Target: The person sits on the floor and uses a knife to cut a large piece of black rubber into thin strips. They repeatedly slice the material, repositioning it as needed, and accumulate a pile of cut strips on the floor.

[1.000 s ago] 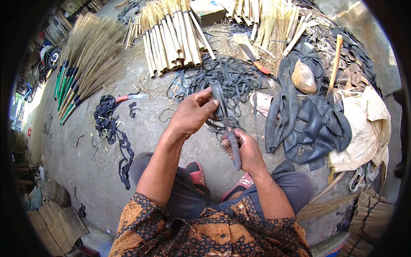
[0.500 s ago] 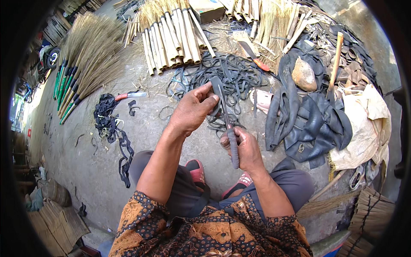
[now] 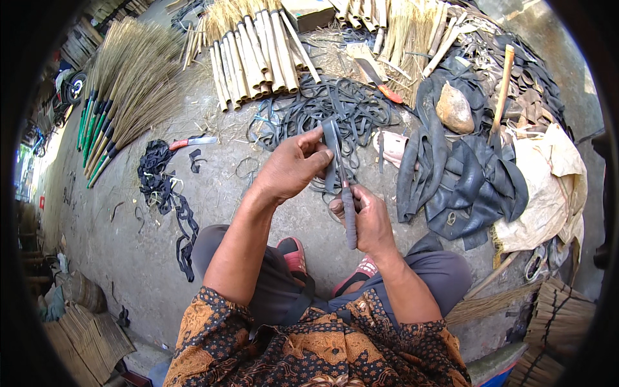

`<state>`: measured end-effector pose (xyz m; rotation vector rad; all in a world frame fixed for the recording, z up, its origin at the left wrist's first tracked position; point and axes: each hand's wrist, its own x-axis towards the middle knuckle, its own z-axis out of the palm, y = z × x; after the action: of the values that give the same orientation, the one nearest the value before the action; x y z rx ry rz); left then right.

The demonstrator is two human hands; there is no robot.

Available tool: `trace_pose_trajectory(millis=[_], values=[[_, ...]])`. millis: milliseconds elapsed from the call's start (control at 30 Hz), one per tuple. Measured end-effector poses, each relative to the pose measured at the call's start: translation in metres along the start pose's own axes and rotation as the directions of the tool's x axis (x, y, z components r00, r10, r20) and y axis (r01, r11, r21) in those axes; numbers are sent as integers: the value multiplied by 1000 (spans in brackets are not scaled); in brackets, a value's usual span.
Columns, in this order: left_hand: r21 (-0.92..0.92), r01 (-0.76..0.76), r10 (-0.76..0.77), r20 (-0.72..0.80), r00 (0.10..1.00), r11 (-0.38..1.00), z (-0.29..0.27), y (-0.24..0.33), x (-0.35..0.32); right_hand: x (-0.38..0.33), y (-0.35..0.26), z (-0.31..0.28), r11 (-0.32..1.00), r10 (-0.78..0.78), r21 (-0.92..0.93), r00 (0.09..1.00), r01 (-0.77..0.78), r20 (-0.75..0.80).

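My left hand [image 3: 293,164] pinches a dark rubber strip [image 3: 331,137] between thumb and fingers, and the strip stands up past the fingertips. In my right hand [image 3: 371,219] is a pair of scissors [image 3: 349,209] with a grey-wrapped handle. Its narrow blades point up and away, lying along the strip's right side close to my left fingertips. How far the blades are apart is too small to tell. Beyond my hands, a tangle of cut black rubber strips [image 3: 348,103] lies on the concrete floor.
Grass brooms [image 3: 129,90] lie at far left, near dark strips [image 3: 155,168] and a red-handled knife [image 3: 193,142]. Bamboo-handled bundles [image 3: 255,64] lie ahead. An orange-handled knife [image 3: 389,93], rubber sheets [image 3: 474,187], a stone [image 3: 454,109], a wooden-handled tool [image 3: 505,90] and a pale sack [image 3: 545,187] are rightward.
The rubber strip has turned so that more of its flat face shows beside the blades. Both hands keep nearly the same place and grip; the whole view has shifted slightly.
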<state>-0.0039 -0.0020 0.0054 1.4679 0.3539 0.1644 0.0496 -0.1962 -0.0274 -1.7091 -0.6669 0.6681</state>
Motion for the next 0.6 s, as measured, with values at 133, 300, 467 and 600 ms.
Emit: trace_pose_trajectory(millis=[133,300,467,600], values=[[-103,-22,16,-59,998,994,-5,6,0,-2,-1,4,998,-52,-38,999,52,11],[-1,-34,34,24,999,999,-3,-1,1,2,-1,5,991,-103,-86,994,101,-25],[47,-16,13,63,998,999,0,-3,1,2,-6,-1,998,-40,-58,999,40,6],[-56,-15,13,-33,999,998,-3,4,1,-2,-8,0,999,-25,-43,999,27,48]])
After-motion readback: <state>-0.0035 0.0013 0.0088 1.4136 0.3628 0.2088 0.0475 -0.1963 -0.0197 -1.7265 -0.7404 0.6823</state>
